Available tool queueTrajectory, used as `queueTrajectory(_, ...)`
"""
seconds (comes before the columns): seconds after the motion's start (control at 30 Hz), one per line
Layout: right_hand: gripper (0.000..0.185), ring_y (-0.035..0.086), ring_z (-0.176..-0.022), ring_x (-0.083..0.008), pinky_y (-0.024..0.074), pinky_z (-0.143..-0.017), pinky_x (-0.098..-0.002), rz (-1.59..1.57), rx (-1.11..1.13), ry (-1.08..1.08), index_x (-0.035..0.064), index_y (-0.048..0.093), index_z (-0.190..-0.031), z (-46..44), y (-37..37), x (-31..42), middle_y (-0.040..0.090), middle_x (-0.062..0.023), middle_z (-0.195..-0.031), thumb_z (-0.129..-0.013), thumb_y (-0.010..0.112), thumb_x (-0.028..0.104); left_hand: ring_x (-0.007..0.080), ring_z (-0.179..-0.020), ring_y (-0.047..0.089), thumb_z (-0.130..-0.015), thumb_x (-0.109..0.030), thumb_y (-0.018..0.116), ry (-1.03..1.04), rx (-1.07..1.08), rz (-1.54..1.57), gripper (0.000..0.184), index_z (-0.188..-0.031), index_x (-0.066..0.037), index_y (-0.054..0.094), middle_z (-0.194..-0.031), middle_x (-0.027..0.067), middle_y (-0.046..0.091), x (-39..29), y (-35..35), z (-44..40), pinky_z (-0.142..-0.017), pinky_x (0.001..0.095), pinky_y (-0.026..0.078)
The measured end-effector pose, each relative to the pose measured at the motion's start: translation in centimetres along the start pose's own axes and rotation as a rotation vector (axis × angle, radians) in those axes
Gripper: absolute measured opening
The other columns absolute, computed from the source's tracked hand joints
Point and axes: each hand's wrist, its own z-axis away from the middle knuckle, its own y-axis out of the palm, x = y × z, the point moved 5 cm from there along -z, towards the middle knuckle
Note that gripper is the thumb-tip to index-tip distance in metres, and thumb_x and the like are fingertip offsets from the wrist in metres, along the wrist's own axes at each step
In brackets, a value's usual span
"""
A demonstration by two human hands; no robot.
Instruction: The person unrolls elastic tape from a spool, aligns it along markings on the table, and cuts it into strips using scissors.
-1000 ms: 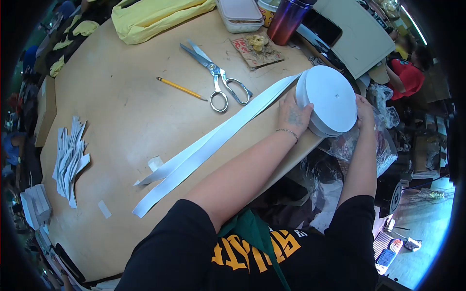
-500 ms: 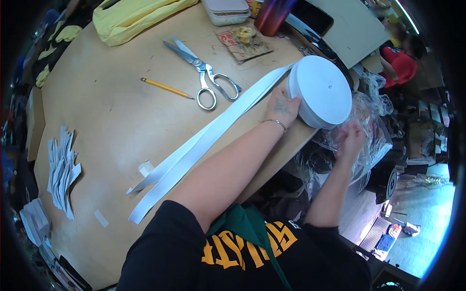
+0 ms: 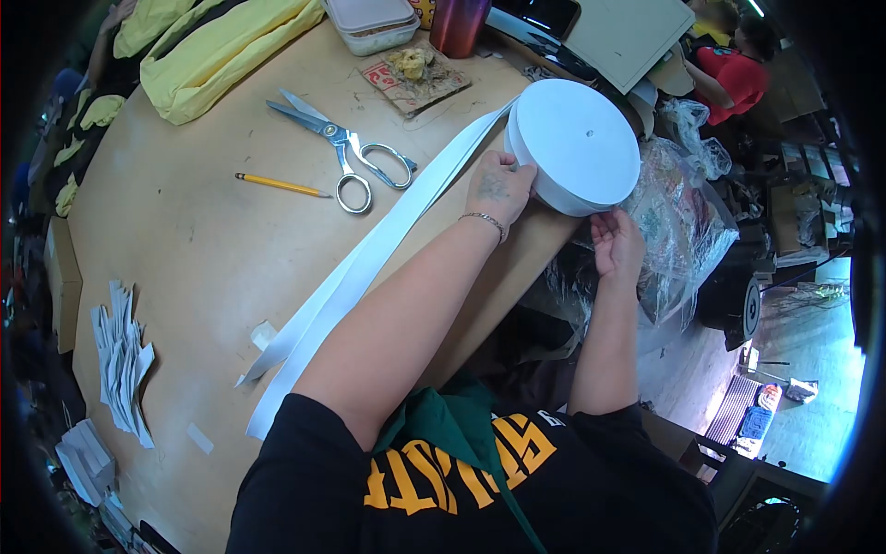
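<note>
Got the white roll [image 3: 580, 138] at 1 o'clock from my remote seat, flat face up, at the desk's [image 3: 212, 249] edge; can't tell whether it overhangs. Left hand [image 3: 501, 187] is at the roll's 8 o'clock, grip narrow, fingers curled and holding its side. Right hand [image 3: 616, 245] is at the roll's 5 o'clock, fingertips up against the lower rim, fingers half curled with the palm partly showing; I can't tell whether that grip takes any weight. White strip [image 3: 369, 263] comes off the roll at its 10 o'clock, two lengths overlapping, running down toward 8 o'clock beside the left forearm. I see scissors [image 3: 342, 157] at 11 o'clock, blades slightly apart, and a yellow pencil [image 3: 281, 186] at 10, tip just beside the lower handle loop. Bunch of narrow white pieces [image 3: 120, 360] between 8 and 9. Yellow cloth [image 3: 212, 69] past the pencil, between 10 and 11. Near 12: a brown card [image 3: 388, 85] with a yellowish clump [image 3: 412, 61] on it, a lidded container [image 3: 374, 26] left of that, a reddish-purple bottle [image 3: 459, 28] behind. Clear plastic [image 3: 678, 235] between 2 and 3, off the desk; another person in a red shirt [image 3: 734, 81] at 2, well apart.
</note>
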Motion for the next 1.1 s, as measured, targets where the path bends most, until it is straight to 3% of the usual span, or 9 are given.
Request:
queueTrajectory(0.2,0.016,0.059,-0.056,-0.0150,0.0472,-0.050,-0.0244,0.400,-0.145,-0.314,-0.0048,0.056,-0.090,-0.8,0.0,3.1,0.061,-0.0090,-0.072,-0.077,0.057,0.005,0.0147,-0.074,0.059,-0.080,-0.017,0.060,-0.003,0.001,0.073,0.036,-0.108,0.000,0.044,-0.090,0.0083,0.057,0.2,0.5,0.4,-0.066,0.0274,0.046)
queueTrajectory(0.3,0.016,0.057,-0.054,-0.0123,0.0455,-0.046,-0.0231,0.475,-0.208,-0.419,-0.0057,0.058,-0.090,0.1,0.9,5.5,0.062,-0.0092,-0.072,-0.077,0.058,0.005,0.0144,-0.074,0.059,-0.081,-0.018,0.060,-0.009,-0.016,0.127,0.035,-0.107,0.000,0.044,-0.090,0.0081,0.056,0.4,0.6,0.6,-0.066,0.0269,0.046)
queueTrajectory(0.4,0.022,0.059,-0.064,-0.0124,0.0475,-0.056,-0.0245,0.677,-0.213,-0.523,-0.0072,0.057,-0.096,-0.3,1.8,6.1,0.062,-0.0099,-0.081,-0.079,0.057,0.007,0.0174,-0.075,0.059,-0.080,-0.018,0.061,-0.038,0.035,0.040,0.034,-0.106,-0.002,0.046,-0.090,0.0106,0.056,0.3,0.3,0.4,-0.067,0.0289,0.047)
queueTrajectory(0.43,0.024,0.059,-0.068,-0.0128,0.0473,-0.060,-0.0252,0.533,-0.212,-0.535,-0.0072,0.056,-0.098,-1.3,1.5,5.5,0.062,-0.0101,-0.085,-0.080,0.056,0.008,0.0190,-0.076,0.059,-0.079,-0.018,0.061,-0.051,0.062,-0.011,0.034,-0.105,-0.002,0.047,-0.090,0.0120,0.056,0.4,0.1,0.2,-0.068,0.0301,0.047)
queueTrajectory(0.53,0.028,0.058,-0.081,-0.0145,0.0462,-0.070,-0.0272,0.178,-0.164,-0.507,-0.0071,0.054,-0.105,-2.5,1.9,3.5,0.060,-0.0110,-0.095,-0.085,0.054,0.013,0.0258,-0.084,0.057,-0.076,-0.020,0.065,0.679,-0.213,-0.712,0.036,-0.105,-0.005,0.050,-0.092,0.0142,0.055,-2.4,-2.1,1.7,-0.072,0.0365,0.048)
queueTrajectory(0.63,0.031,0.057,-0.088,-0.0168,0.0453,-0.077,-0.0286,0.048,-0.104,-0.420,-0.0067,0.052,-0.108,-2.1,3.3,2.7,0.059,-0.0120,-0.101,-0.089,0.053,0.017,0.0302,-0.092,0.053,-0.073,-0.021,0.067,0.809,-0.451,-1.073,0.035,-0.102,-0.006,0.054,-0.094,0.0143,0.054,-4.3,-4.5,3.4,-0.075,0.0421,0.047)
queueTrajectory(0.8,0.034,0.058,-0.091,-0.0205,0.0462,-0.081,-0.0305,0.033,-0.106,-0.368,-0.0084,0.050,-0.112,-3.2,3.9,3.4,0.059,-0.0134,-0.102,-0.090,0.052,0.017,0.0292,-0.097,0.052,-0.076,-0.024,0.064,0.592,-0.324,-1.175,0.027,-0.094,-0.005,0.059,-0.097,0.0120,0.054,-3.6,-6.5,1.7,-0.077,0.0426,0.047)
queueTrajectory(1.0,0.041,0.056,-0.102,-0.0233,0.0453,-0.088,-0.0324,0.107,0.137,-0.283,-0.0065,0.044,-0.124,-10.4,2.0,3.9,0.054,-0.0172,-0.116,-0.088,0.052,0.012,0.0320,-0.091,0.056,-0.079,-0.024,0.060,0.561,-0.283,-1.204,0.024,-0.088,-0.002,0.063,-0.093,0.0165,0.057,-3.0,-7.2,0.6,-0.078,0.0405,0.048)
queueTrajectory(1.1,0.040,0.055,-0.104,-0.0233,0.0448,-0.090,-0.0328,0.147,0.394,-0.180,-0.0054,0.044,-0.124,-11.4,3.2,5.2,0.054,-0.0166,-0.117,-0.088,0.052,0.009,0.0317,-0.093,0.055,-0.080,-0.019,0.056,0.551,-0.259,-1.271,0.022,-0.089,0.000,0.063,-0.095,0.0175,0.057,-2.7,-6.8,0.3,-0.079,0.0403,0.048)
